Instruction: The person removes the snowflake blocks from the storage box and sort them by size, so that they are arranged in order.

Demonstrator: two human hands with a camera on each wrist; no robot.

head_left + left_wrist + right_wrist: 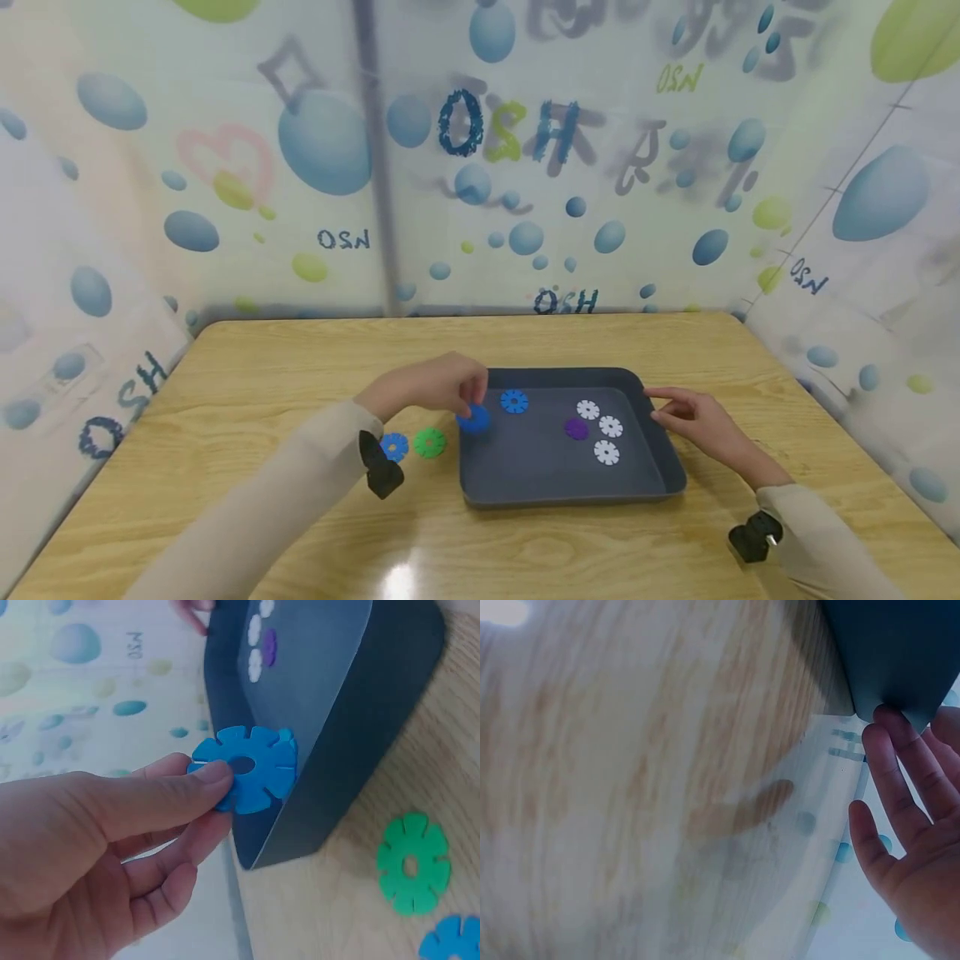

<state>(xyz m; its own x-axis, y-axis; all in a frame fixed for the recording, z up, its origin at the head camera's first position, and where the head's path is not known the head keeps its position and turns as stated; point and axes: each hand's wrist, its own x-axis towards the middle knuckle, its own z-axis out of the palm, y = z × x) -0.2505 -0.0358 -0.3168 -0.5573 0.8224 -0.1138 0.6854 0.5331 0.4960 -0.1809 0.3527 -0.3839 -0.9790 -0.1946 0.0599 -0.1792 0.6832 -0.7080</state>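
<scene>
My left hand point(431, 385) pinches a blue notched plastic disc point(262, 769) between thumb and fingers, over the left rim of a dark grey tray point(540, 483). The disc has a round center hole, and in the left wrist view it overlaps the tray's edge. At the tray's right side my right hand point(697, 421) holds the rim, thumb at the inner side and fingertips point(889, 720) against the outer wall. Inside the tray lie another blue disc point(514, 402), a purple disc point(577, 429) and several white discs point(607, 452).
Left of the tray, a green disc point(430, 443) and a blue disc point(394, 447) lie on the wooden table point(300, 350), the blue one partly behind the left forearm. A patterned curtain point(480, 208) hangs behind the table and along its sides.
</scene>
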